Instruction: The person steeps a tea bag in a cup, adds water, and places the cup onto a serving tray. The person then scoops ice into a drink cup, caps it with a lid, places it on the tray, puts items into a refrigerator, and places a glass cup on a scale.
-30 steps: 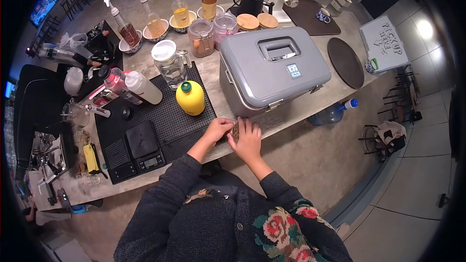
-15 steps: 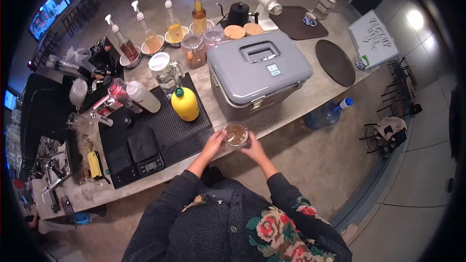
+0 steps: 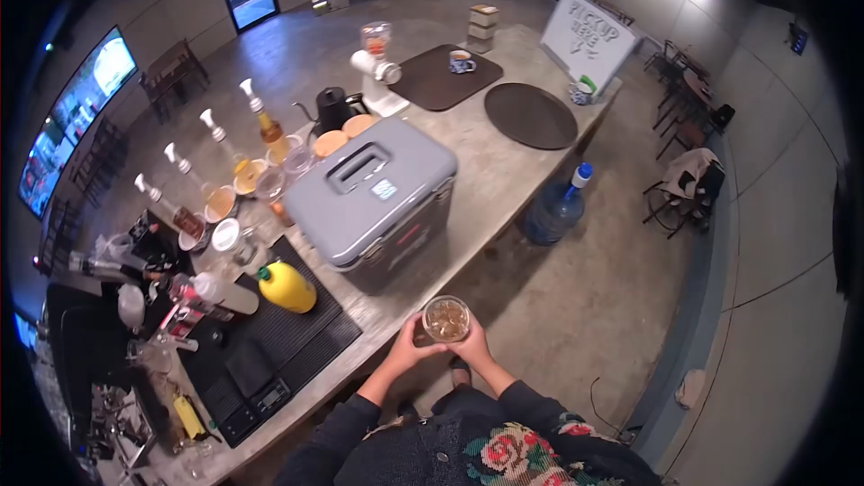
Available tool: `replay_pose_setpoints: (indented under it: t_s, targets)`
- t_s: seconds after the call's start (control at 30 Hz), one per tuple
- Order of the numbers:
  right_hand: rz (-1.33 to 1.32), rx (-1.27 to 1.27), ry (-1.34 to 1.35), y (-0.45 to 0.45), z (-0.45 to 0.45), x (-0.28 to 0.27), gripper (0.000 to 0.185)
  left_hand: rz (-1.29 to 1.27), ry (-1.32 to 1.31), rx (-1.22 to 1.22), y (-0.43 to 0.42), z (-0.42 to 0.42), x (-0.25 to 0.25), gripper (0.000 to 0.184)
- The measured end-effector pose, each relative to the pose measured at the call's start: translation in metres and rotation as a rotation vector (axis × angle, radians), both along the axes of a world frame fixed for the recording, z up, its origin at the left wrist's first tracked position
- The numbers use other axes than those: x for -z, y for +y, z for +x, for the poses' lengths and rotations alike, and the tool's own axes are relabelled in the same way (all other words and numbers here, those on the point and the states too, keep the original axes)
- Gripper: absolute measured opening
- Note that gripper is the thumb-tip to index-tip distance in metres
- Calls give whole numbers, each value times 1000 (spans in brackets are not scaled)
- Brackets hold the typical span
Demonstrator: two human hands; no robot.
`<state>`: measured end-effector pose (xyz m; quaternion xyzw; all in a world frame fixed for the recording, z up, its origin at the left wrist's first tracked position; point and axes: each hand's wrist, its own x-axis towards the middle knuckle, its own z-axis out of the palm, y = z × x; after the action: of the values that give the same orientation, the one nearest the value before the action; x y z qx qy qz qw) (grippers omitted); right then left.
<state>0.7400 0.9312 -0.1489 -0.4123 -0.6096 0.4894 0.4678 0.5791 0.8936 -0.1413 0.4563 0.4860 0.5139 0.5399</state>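
A clear cup of brown drink with ice (image 3: pixel 445 318) is between my two hands, off the front edge of the counter. My left hand (image 3: pixel 411 347) wraps round its left side. On the other side my right hand (image 3: pixel 474 348) grips it, fingers partly hidden by the cup. Beyond the cup, on the counter (image 3: pixel 490 207), stands a grey cooler box (image 3: pixel 382 198) with its lid closed. To its left a yellow bottle (image 3: pixel 287 287) sits on a black bar mat (image 3: pixel 328 328).
Pump syrup bottles (image 3: pixel 265 126), a black kettle (image 3: pixel 335 110) and a white grinder (image 3: pixel 378 72) line the far side. A round tray (image 3: pixel 531 115) and a pickup sign (image 3: pixel 589 34) are toward the right end. A blue water jug (image 3: pixel 555 209) stands on the floor beside the counter.
My view has turned right and lifted, showing more of the room. Both hands still hold the cup, now out past the counter's edge and farther from the cooler box.
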Motion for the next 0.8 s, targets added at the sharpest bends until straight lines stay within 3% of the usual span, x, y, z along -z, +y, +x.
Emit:
replay_pose_setpoints:
  t_s: [0.17, 0.47, 0.63, 0.8]
  targets:
    - [-95, 13, -172, 48, 110, -18, 65, 150, 6, 126, 61, 108, -12, 79]
    - [147, 36, -228, 235, 238, -51, 65, 128, -74, 35, 244, 243, -48, 79]
    - [35, -98, -284, 337, 252, -57, 66, 138, 55, -62, 336, 254, -50, 76]
    - [62, -201, -228, 441, 229, -63, 63, 59, -30, -208, 431, 232, -44, 72]
